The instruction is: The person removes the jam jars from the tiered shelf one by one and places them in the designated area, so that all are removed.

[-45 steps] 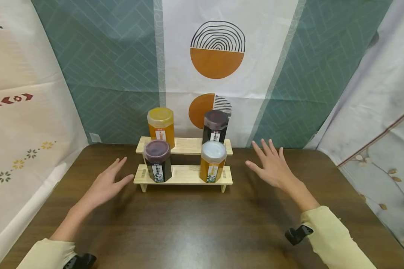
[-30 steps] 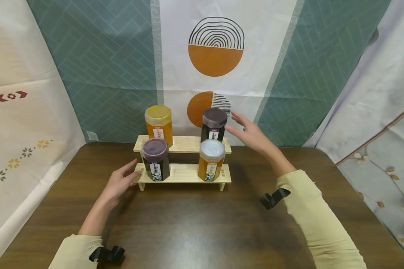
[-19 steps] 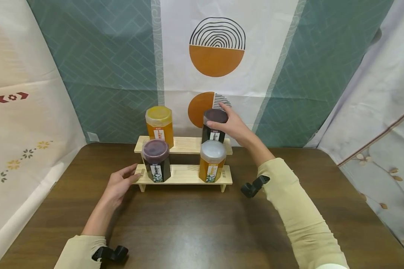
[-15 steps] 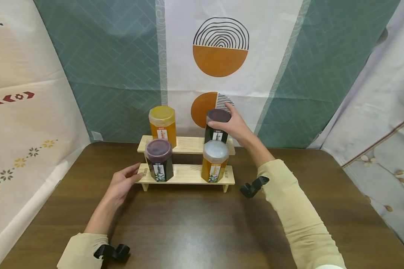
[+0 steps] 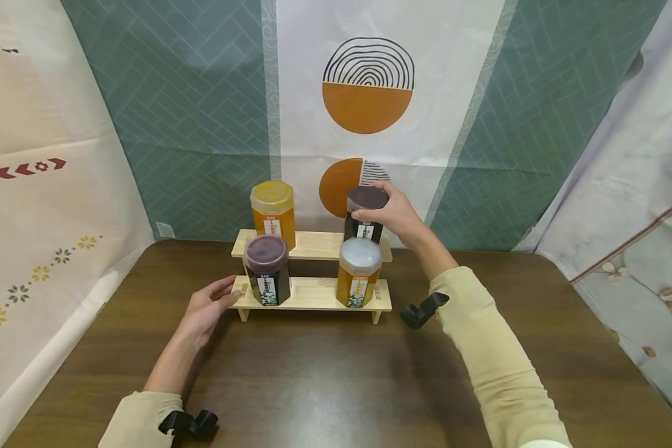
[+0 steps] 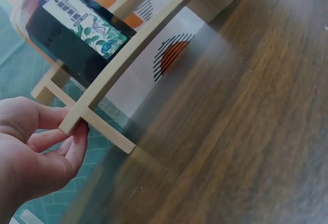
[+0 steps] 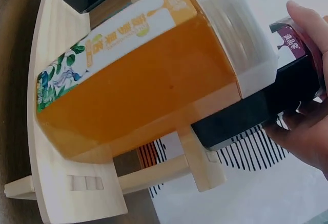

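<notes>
Right hand (image 5: 394,214) grips the dark jar (image 5: 365,214) at its lid, 12 o'clock on the rack (image 5: 313,297); full, likely heavy, smooth-sided; left hand (image 5: 204,308) pinches the rack's 9 o'clock end

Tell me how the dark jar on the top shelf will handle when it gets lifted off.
The dark jar looks full to its lid, so probably heavy for its size. It is tall and narrow, so apt to tip if nudged. The right hand grips it near the top; the smooth wall may be slippery.

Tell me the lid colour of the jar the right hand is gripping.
Dark purple lid, on the dark jar gripped by the right hand; clearest in the head view.
</notes>
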A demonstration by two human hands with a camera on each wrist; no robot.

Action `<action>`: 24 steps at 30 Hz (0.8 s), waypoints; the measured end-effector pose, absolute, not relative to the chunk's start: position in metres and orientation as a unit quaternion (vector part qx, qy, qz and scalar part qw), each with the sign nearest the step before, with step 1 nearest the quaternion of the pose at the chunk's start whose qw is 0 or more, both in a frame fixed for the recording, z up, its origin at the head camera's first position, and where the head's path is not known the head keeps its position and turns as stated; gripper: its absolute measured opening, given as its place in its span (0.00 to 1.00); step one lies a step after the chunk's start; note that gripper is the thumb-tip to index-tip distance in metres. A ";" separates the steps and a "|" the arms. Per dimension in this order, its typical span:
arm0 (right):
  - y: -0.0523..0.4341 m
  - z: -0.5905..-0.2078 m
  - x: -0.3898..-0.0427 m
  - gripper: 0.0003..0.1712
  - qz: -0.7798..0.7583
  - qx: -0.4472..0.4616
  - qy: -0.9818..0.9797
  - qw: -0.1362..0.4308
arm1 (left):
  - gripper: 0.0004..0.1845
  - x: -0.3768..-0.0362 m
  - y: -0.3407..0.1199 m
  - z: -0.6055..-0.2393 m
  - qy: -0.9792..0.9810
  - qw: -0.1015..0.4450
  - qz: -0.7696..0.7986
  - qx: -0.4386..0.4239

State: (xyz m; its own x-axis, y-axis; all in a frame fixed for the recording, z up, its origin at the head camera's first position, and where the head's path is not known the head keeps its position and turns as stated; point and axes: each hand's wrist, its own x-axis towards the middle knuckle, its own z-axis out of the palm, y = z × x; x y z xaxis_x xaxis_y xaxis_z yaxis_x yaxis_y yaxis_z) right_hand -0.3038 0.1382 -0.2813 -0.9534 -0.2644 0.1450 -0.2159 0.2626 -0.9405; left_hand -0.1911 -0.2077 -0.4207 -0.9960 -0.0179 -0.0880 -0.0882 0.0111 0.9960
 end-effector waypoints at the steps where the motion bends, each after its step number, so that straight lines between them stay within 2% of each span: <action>1: 0.140 -0.282 -0.304 0.40 -0.590 -0.154 0.792 0.021 | 0.28 -0.191 -0.208 -0.421 0.709 0.026 0.703 -0.038; 13: 0.183 -0.278 -0.305 0.35 -0.613 -0.154 0.775 0.000 | 0.28 -0.191 -0.207 -0.424 0.703 0.020 0.710 -0.033; 24: 0.236 -0.288 -0.307 0.37 -0.573 -0.115 0.812 0.008 | 0.29 -0.195 -0.209 -0.425 0.693 0.028 0.720 -0.032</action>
State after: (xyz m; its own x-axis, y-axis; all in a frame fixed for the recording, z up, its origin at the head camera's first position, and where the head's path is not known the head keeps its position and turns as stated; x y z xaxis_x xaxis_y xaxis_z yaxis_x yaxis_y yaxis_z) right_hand -0.3067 0.2356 -0.2876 -0.9734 -0.1958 0.1187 -0.1774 0.3176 -0.9315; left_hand -0.1948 -0.2089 -0.4247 -0.9964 -0.0041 -0.0842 -0.0840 -0.0383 0.9957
